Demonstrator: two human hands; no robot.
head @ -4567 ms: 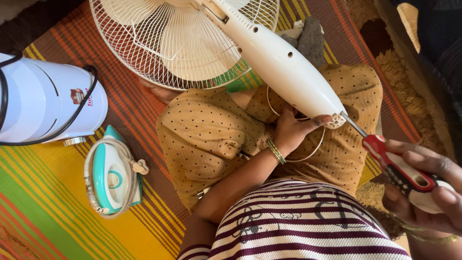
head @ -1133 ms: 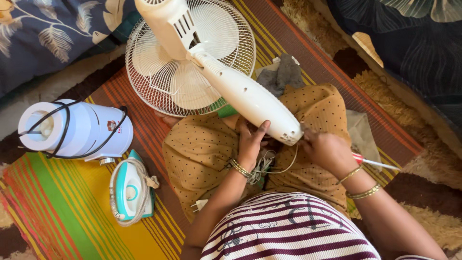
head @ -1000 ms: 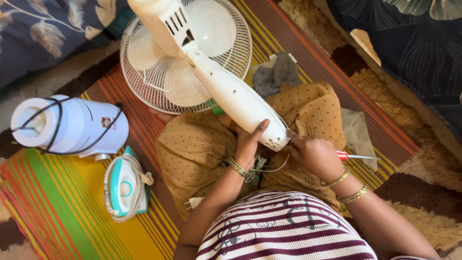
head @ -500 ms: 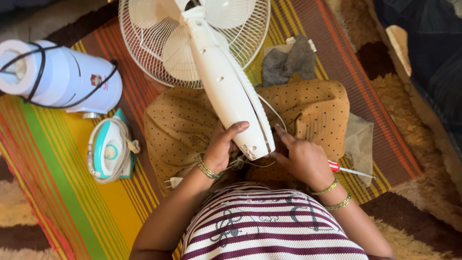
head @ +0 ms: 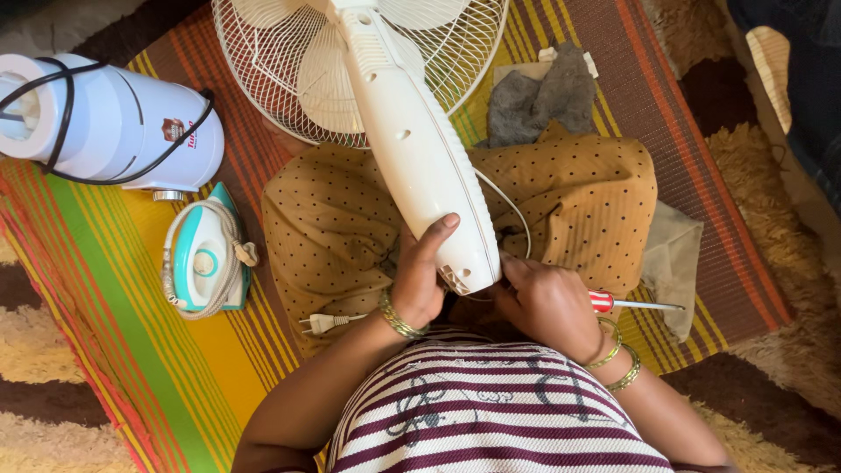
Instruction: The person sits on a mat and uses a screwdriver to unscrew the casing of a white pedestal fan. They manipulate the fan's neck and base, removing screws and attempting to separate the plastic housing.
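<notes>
- The white plastic stand fan lies across the person's lap, its round wire cage toward the top of the view and its stem's lower end near the body.
- The left hand clasps that lower end, fingers curled up against the stem's side and holding it.
- The right hand sits just beside the stem's end, touching it, and is closed around a red-handled screwdriver whose metal shaft sticks out to the right.
- A white plug lies on the dotted mustard fabric near the left wrist.
- A teal-and-white clothes iron and a white cylindrical appliance rest on the striped woven mat to the left.
- A grey cloth lies beyond the right knee.
</notes>
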